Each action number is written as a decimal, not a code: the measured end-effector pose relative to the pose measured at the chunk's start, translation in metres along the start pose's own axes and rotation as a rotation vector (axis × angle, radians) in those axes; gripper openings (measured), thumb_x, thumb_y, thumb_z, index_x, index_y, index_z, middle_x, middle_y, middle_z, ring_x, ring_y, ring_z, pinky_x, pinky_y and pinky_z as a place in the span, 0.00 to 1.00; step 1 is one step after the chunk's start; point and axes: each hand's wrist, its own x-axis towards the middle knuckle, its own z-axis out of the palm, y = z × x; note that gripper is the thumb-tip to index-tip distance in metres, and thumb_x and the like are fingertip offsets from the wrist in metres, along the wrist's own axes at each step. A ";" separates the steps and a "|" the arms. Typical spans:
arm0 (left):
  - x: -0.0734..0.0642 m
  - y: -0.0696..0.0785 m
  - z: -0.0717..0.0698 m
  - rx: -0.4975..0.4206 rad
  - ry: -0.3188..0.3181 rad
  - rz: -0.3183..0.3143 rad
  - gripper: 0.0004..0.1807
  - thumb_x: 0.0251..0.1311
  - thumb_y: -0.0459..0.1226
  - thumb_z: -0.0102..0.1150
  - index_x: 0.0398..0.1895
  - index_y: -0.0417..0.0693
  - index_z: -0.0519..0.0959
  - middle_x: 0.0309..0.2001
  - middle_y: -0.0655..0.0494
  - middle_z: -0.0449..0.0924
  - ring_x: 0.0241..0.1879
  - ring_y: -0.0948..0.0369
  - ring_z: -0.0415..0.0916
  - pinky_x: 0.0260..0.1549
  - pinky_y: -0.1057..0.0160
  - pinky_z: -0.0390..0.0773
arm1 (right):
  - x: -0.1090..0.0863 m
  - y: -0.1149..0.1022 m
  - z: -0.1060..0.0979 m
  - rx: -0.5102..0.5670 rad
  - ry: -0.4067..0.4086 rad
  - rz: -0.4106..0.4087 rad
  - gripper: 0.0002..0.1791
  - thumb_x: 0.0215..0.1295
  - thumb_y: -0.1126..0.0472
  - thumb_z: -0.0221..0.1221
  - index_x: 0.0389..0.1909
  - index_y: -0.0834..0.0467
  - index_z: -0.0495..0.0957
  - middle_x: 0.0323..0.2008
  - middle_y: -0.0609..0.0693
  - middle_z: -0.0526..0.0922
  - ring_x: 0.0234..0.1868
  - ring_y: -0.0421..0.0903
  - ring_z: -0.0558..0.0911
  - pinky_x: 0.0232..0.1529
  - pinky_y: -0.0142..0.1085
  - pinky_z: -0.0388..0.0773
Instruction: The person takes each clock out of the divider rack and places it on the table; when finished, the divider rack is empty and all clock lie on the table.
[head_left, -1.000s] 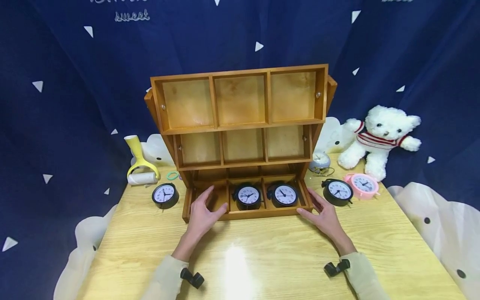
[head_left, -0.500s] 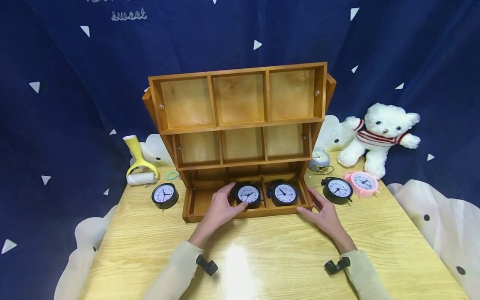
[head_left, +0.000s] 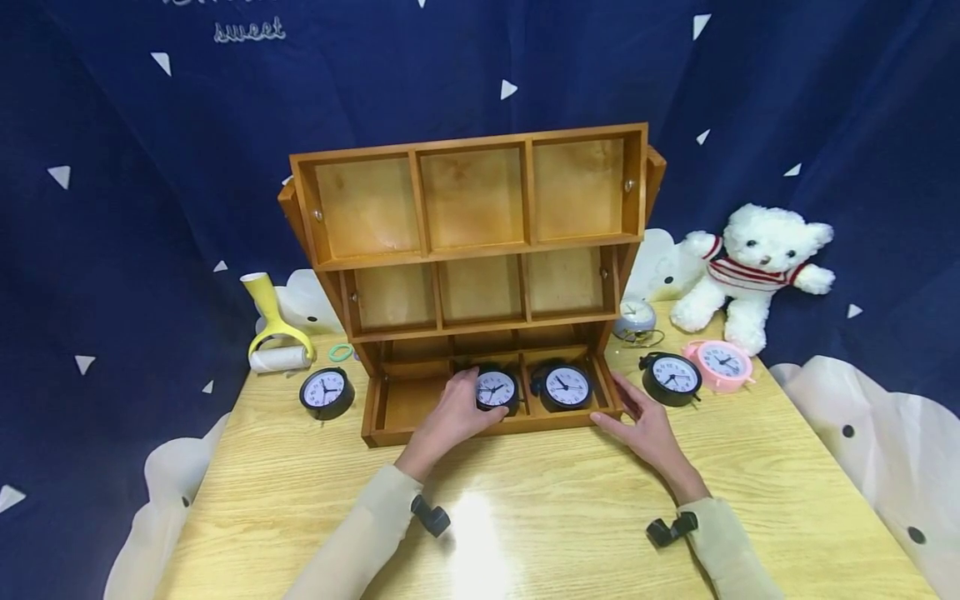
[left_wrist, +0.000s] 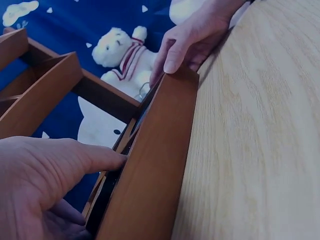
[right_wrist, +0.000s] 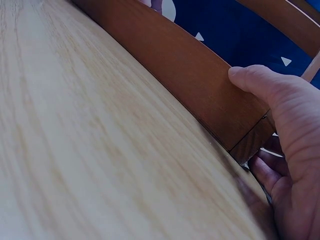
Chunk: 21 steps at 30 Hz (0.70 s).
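Observation:
A three-tier wooden shelf (head_left: 390,433) stands on the table, each tier divided into compartments. Two black alarm clocks lie face up in its bottom tier: one in the middle compartment (head_left: 497,389), one in the right compartment (head_left: 567,387). My left hand (head_left: 459,411) grips the middle clock, thumb at its front and fingers at its left side; the fingertips are partly hidden. The right hand (head_left: 649,429) holds the shelf's front right corner, thumb on the front board (right_wrist: 190,65) and fingers round the side. The bottom left compartment (head_left: 408,402) holds nothing.
Left of the shelf are a black clock (head_left: 327,392), a yellow-handled lint roller (head_left: 279,333) and a green ring (head_left: 341,352). To the right are another black clock (head_left: 672,378), a pink clock (head_left: 722,364), a bluish clock (head_left: 636,319) and a white teddy bear (head_left: 753,267).
My left hand has moved right, from the bottom left compartment to the middle clock, and its fingers have closed in on it. The right hand has stayed at the shelf corner.

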 end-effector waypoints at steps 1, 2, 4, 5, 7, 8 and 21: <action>0.000 0.000 0.000 0.008 0.006 -0.007 0.53 0.56 0.52 0.77 0.75 0.28 0.64 0.72 0.29 0.67 0.73 0.38 0.64 0.71 0.42 0.70 | 0.000 -0.001 0.000 0.003 -0.001 0.002 0.46 0.60 0.63 0.76 0.78 0.59 0.65 0.75 0.64 0.68 0.72 0.62 0.70 0.63 0.16 0.67; 0.001 0.001 0.000 0.017 0.011 -0.012 0.53 0.55 0.52 0.78 0.75 0.28 0.64 0.71 0.29 0.67 0.72 0.38 0.65 0.70 0.42 0.71 | 0.000 -0.001 0.000 0.002 -0.001 0.003 0.46 0.60 0.63 0.76 0.78 0.59 0.65 0.75 0.64 0.68 0.72 0.62 0.70 0.63 0.16 0.67; 0.002 0.001 0.001 0.035 0.022 -0.017 0.54 0.54 0.53 0.78 0.74 0.28 0.65 0.71 0.29 0.68 0.71 0.38 0.66 0.69 0.43 0.73 | 0.000 -0.001 0.000 0.004 -0.001 0.002 0.46 0.60 0.63 0.76 0.78 0.60 0.65 0.75 0.64 0.68 0.72 0.62 0.70 0.63 0.16 0.67; 0.002 0.001 0.001 0.042 0.027 -0.016 0.54 0.53 0.54 0.79 0.73 0.28 0.66 0.70 0.29 0.69 0.70 0.38 0.68 0.67 0.43 0.75 | 0.000 -0.001 0.000 0.004 -0.001 0.002 0.46 0.60 0.63 0.76 0.78 0.60 0.65 0.75 0.65 0.68 0.72 0.62 0.70 0.63 0.16 0.67; 0.004 0.001 0.001 0.056 0.029 -0.012 0.53 0.53 0.55 0.79 0.71 0.28 0.68 0.68 0.30 0.71 0.67 0.40 0.71 0.64 0.44 0.78 | 0.001 -0.001 -0.001 -0.001 0.000 0.002 0.46 0.61 0.62 0.76 0.78 0.60 0.65 0.74 0.65 0.68 0.72 0.62 0.70 0.63 0.16 0.67; 0.005 0.002 0.001 0.066 0.028 -0.010 0.52 0.52 0.56 0.79 0.70 0.28 0.69 0.67 0.31 0.72 0.65 0.41 0.73 0.62 0.46 0.80 | 0.001 -0.001 -0.001 -0.002 0.001 0.001 0.46 0.61 0.62 0.76 0.78 0.61 0.65 0.75 0.66 0.68 0.72 0.63 0.70 0.63 0.16 0.67; 0.012 0.004 0.000 0.108 0.016 -0.032 0.46 0.45 0.57 0.81 0.60 0.35 0.75 0.52 0.42 0.79 0.48 0.50 0.78 0.47 0.51 0.85 | 0.000 -0.004 0.000 -0.015 0.001 0.032 0.47 0.60 0.59 0.76 0.78 0.60 0.65 0.75 0.65 0.67 0.73 0.61 0.69 0.63 0.15 0.65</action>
